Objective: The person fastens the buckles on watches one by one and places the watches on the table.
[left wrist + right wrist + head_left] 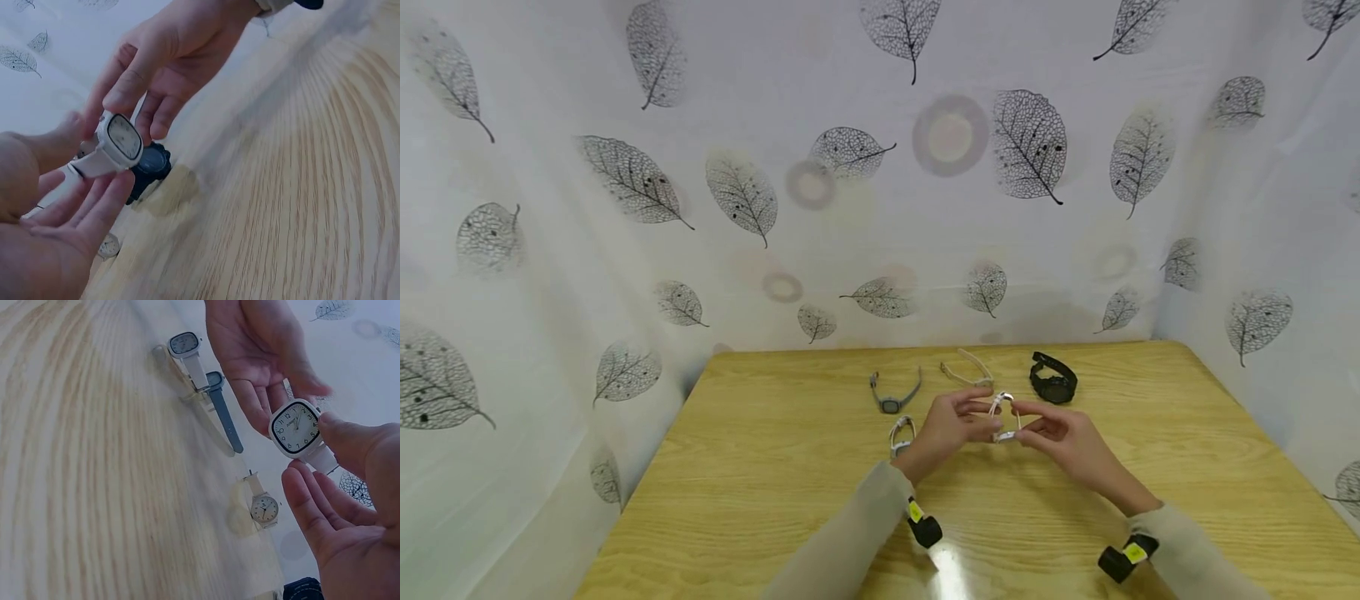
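Hands worked together over the wooden desk [760,467], both grasping one square white wristwatch [297,428] in the air, to the right of the desk's middle and nearer its far edge than its near one. The left hand [951,429] held it from the left, between thumb and fingers. The right hand [1063,437] pinched it from the other side, its thumb at the edge of the case and its index finger on the strap. The dark-rimmed dial carried printed numerals. On the desk, a second white watch [901,448] stood just beside the left wrist, its strap raised in a loop. Beyond it, toward the far edge, lay a grey-blue watch [891,406] with its strap ends spread apart. A round-faced watch [264,509] with a pale strap rested closer to that far edge, behind the hands, and a chunky black watch [1055,385] sat to its right, toward the far right corner. Leaf-printed cloth [850,242] hung behind the desk's far edge. Pale sleeves [857,525] covered the forearms, and each wrist bore a small black camera [927,532].
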Action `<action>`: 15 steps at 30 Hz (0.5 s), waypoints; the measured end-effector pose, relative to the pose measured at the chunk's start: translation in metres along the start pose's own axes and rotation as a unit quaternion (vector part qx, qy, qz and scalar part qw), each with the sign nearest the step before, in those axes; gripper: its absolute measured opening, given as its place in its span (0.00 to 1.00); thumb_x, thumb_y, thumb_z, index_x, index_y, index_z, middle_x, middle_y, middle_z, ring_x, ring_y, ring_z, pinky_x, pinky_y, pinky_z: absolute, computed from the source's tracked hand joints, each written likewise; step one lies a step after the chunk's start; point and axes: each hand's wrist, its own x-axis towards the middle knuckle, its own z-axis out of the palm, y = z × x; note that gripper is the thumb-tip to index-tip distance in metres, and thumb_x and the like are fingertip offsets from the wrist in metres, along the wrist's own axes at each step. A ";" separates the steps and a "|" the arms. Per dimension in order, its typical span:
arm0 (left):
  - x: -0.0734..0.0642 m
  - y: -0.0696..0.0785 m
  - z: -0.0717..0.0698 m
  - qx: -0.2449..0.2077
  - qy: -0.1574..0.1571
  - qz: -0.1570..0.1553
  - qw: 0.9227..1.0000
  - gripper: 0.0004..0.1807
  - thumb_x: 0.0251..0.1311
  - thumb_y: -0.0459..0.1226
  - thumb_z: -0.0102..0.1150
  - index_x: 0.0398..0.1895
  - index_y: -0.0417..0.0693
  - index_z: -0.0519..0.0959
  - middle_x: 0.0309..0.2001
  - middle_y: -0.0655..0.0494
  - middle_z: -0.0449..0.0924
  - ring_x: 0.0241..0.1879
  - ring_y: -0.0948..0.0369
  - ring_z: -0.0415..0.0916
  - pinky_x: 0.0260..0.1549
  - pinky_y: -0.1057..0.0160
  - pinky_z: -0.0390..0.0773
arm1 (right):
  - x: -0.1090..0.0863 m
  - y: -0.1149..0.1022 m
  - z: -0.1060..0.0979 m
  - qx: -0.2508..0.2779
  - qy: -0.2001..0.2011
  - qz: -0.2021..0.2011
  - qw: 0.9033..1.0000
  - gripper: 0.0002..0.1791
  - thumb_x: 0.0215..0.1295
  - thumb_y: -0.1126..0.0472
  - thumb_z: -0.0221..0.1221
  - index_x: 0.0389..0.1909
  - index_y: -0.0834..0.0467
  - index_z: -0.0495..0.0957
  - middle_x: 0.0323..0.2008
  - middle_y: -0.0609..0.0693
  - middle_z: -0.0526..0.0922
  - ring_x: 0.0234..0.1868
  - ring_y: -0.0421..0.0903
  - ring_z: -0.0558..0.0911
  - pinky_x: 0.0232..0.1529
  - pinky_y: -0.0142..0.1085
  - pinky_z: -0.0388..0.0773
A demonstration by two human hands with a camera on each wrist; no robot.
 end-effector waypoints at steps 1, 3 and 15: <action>-0.001 0.000 -0.002 0.010 -0.012 0.001 1.000 0.30 0.60 0.28 0.71 0.67 0.51 0.78 0.58 0.45 0.82 0.47 0.53 0.85 0.44 0.56 0.87 | 0.000 0.000 -0.001 0.002 -0.004 0.001 1.000 0.25 0.68 0.68 0.66 0.65 0.67 0.76 0.60 0.70 0.78 0.41 0.42 0.88 0.40 0.38 0.87; -0.003 0.000 -0.004 0.035 -0.027 0.003 0.999 0.34 0.58 0.26 0.73 0.68 0.54 0.77 0.59 0.50 0.81 0.47 0.56 0.85 0.44 0.58 0.87 | 0.001 0.001 -0.004 0.008 -0.011 0.006 1.000 0.25 0.69 0.68 0.65 0.65 0.68 0.75 0.61 0.70 0.78 0.42 0.42 0.88 0.40 0.40 0.87; -0.004 -0.004 -0.005 0.106 -0.032 0.014 0.994 0.32 0.57 0.25 0.73 0.65 0.50 0.79 0.57 0.47 0.82 0.45 0.60 0.85 0.42 0.62 0.86 | 0.000 0.007 -0.005 0.046 -0.031 0.028 0.998 0.26 0.69 0.67 0.65 0.66 0.69 0.74 0.64 0.71 0.74 0.42 0.49 0.89 0.42 0.45 0.87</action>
